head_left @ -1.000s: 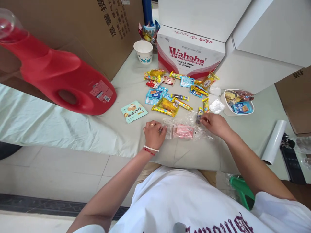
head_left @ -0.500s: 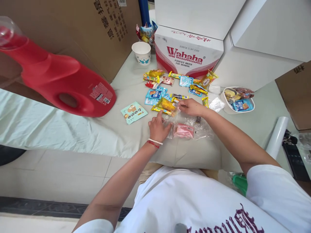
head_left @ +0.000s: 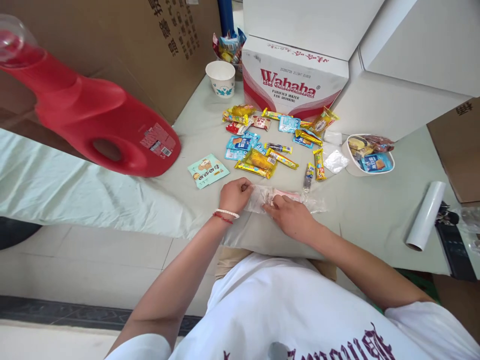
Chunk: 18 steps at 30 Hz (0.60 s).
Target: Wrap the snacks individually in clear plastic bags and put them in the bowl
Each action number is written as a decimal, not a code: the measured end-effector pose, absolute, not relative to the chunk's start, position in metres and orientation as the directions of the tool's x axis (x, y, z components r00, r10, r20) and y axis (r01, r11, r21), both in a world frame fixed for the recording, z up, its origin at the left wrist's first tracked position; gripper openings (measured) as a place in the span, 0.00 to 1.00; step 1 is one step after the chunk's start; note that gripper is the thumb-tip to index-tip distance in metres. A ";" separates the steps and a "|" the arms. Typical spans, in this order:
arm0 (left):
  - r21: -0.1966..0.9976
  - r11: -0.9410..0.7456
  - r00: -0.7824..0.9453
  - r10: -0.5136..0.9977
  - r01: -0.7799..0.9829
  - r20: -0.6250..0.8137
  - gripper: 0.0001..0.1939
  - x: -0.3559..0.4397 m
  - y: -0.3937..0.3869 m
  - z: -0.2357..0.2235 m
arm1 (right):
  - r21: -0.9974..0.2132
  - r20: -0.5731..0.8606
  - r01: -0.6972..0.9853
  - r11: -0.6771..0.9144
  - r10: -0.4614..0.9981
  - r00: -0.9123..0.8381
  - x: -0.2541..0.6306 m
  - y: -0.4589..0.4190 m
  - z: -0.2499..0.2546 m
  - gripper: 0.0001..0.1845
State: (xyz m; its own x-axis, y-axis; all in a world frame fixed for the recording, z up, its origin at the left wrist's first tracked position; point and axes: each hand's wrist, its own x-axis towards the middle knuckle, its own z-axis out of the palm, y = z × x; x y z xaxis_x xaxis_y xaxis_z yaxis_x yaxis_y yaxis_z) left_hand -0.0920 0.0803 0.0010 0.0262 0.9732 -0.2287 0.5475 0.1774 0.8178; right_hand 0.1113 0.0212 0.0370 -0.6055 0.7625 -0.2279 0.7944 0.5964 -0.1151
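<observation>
A clear plastic bag [head_left: 317, 203] lies flat near the table's front edge, with a pink packet [head_left: 287, 194] inside it. My left hand [head_left: 234, 195] pinches the bag's left end between thumb and fingers. My right hand [head_left: 290, 216] rests on the bag's middle, fingertips bent down onto the plastic and partly covering the pink packet; whether it grips a fold I cannot tell. Just beyond the hands lie a yellow snack packet [head_left: 259, 159], a thin yellow stick packet [head_left: 283, 159] and a small dark-and-clear wrapped stick [head_left: 308, 177]. A mint-green pouch [head_left: 208, 171] lies left of my left hand.
A big red bottle [head_left: 123, 127] stands at the left. Behind are a paper cup [head_left: 220, 80] and a Wahaha box [head_left: 294, 82]. At the right are a white tub [head_left: 370, 171] of snacks, a crumpled white wrapper [head_left: 335, 162] and a white roll [head_left: 426, 216].
My right hand has come back from the snack packets onto the bag. My left hand has shifted slightly left and now pinches the bag's end. The bag is pulled flatter.
</observation>
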 end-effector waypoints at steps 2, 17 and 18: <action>0.899 0.255 0.088 0.949 0.356 -0.304 0.09 -0.087 0.075 0.008 | -0.155 -0.172 0.792 0.591 0.773 -0.610 0.115 0.015 0.028 0.23; 0.515 -0.197 0.258 0.965 0.834 -0.049 0.16 -0.003 0.036 0.008 | -0.647 0.161 0.739 0.189 0.981 -0.109 0.192 0.015 0.015 0.27; 0.465 -0.195 0.254 0.965 0.864 -0.066 0.16 -0.002 0.035 0.009 | -0.597 0.139 0.780 0.187 0.982 -0.129 0.198 0.019 0.017 0.25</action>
State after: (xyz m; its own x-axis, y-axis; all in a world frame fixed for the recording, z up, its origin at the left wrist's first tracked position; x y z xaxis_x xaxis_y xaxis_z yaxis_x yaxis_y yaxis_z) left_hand -0.0022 0.0350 0.0094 0.2537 0.9650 -0.0659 0.8637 -0.1953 0.4646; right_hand 0.1977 0.0186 0.0171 -0.1295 0.9819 0.1385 0.7800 0.1871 -0.5971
